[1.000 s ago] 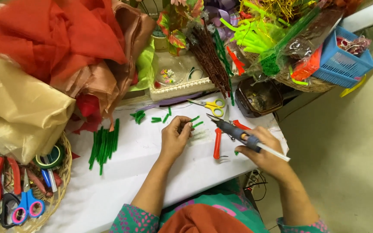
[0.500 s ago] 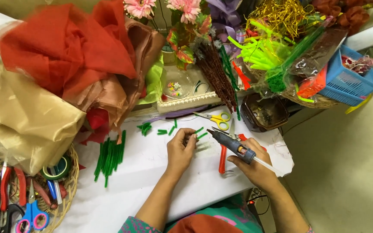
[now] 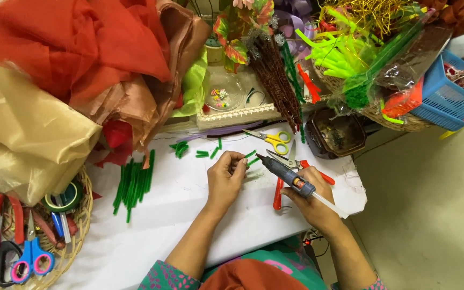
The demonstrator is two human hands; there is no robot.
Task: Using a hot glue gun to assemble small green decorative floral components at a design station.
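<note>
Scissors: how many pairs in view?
3. Yellow-handled scissors on the white table above the glue gun; orange-handled scissors under the right hand; blue-and-pink scissors in the wicker basket at lower left. More may hide there.

Bare white table [image 3: 189, 215] lay open before the left hand [image 3: 225, 180]; green stems [image 3: 132, 182] flanked it, while yellow scissors [image 3: 272, 140], fabric heaps [image 3: 71, 64] and baskets [image 3: 447, 96] crowded the far edge.

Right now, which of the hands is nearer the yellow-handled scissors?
Right. The right hand, gripping the glue gun, sits just below the yellow-handled scissors; the left hand is below and further left.
</note>
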